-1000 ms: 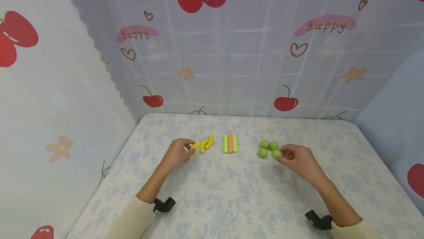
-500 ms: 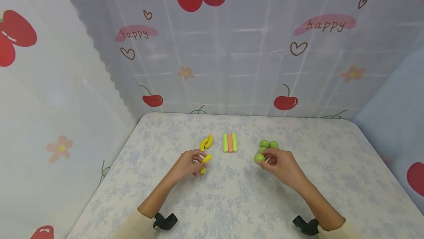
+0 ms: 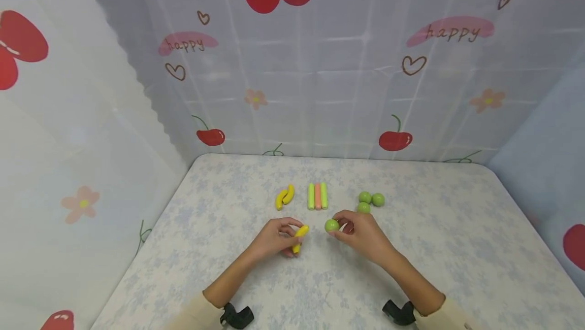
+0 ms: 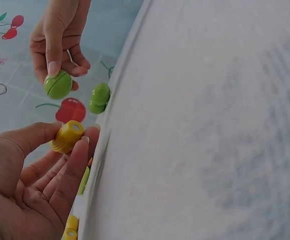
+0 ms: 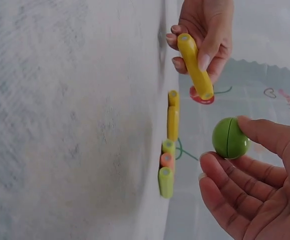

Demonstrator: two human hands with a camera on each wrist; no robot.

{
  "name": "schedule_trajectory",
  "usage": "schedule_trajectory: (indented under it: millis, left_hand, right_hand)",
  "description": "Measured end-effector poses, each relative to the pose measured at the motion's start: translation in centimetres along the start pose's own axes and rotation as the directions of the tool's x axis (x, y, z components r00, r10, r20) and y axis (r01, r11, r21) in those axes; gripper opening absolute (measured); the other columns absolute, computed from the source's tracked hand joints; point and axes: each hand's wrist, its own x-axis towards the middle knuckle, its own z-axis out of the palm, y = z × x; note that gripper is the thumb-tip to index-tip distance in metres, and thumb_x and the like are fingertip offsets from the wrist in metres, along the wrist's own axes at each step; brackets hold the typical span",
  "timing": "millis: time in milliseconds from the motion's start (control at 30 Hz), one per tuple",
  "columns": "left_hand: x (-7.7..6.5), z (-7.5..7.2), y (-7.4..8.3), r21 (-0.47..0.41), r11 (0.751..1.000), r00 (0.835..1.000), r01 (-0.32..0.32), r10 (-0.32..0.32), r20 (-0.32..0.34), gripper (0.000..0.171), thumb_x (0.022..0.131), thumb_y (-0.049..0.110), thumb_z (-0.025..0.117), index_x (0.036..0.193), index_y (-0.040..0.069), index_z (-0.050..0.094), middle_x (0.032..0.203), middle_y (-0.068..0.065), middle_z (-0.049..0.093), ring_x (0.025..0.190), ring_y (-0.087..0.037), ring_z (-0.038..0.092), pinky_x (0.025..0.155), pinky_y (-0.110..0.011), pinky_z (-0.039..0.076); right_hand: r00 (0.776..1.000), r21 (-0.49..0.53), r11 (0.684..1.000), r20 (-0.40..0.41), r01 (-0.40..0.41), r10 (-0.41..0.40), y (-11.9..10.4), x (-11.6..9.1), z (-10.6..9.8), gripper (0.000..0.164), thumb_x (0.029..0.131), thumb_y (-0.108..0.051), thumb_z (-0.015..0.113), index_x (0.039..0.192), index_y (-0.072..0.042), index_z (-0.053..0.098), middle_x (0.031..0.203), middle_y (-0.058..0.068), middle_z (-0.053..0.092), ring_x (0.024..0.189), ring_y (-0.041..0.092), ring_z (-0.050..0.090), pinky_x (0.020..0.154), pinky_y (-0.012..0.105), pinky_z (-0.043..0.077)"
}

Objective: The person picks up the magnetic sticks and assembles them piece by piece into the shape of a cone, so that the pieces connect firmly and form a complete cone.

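2 hands point(image 3: 320, 233) hold yellow piece point(image 3: 299, 234) tilted lengthwise, beside green ball point(image 3: 331, 226)

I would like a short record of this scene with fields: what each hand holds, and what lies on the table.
left hand: pinches a yellow curved piece
right hand: pinches a green ball
other yellow pieces: two, lying together on the table
straight sticks: green, orange, green, side by side
other green balls: three, clustered
backdrop: cloth printed with cherries
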Motion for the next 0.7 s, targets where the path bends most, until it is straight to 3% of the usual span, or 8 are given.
schedule_trajectory:
  millis: [300, 533, 700]
  left_hand:
    - [-0.4, 0.6, -0.2, -0.075, 0.997, 0.999, 0.012, -0.009, 0.031, 0.032, 0.091, 0.010, 0.078, 0.123, 0.010, 0.071, 0.094, -0.012, 0.070, 0.072, -0.028, 0.074, 0.062, -0.038, 0.061]
    - [-0.1, 1.0, -0.7, -0.107, 0.994, 0.997, 0.011, -0.002, 0.078, 0.033, 0.092, 0.013, 0.078, 0.123, 0.009, 0.068, 0.095, -0.012, 0.072, 0.071, -0.029, 0.074, 0.060, -0.039, 0.061]
    - [0.0, 1.0, -1.1, -0.129, 0.992, 0.994, 0.009, 0.006, 0.113, 0.032, 0.097, 0.017, 0.073, 0.126, 0.007, 0.068, 0.094, -0.012, 0.073, 0.072, -0.025, 0.074, 0.062, -0.039, 0.061]
  right_hand:
    - [0.997, -0.029, 0.998, 0.059, 0.050, -0.048, -1.0, 0.8, 1.6, 0.029, 0.085, -0.008, 0.082, 0.112, -0.006, 0.074, 0.095, -0.001, 0.074, 0.074, 0.009, 0.065, 0.064, 0.022, 0.053]
    - [0.994, -0.022, 0.999, 0.102, 0.037, -0.035, -1.0, 1.4, 2.4, 0.030, 0.086, -0.005, 0.081, 0.115, -0.005, 0.073, 0.102, 0.005, 0.075, 0.075, 0.012, 0.066, 0.062, 0.021, 0.052]
    - [0.991, -0.008, 0.998, 0.122, 0.059, -0.058, -0.7, 1.6, 2.6, 0.031, 0.088, -0.005, 0.079, 0.118, -0.004, 0.072, 0.107, 0.005, 0.074, 0.077, 0.013, 0.066, 0.063, 0.021, 0.052]
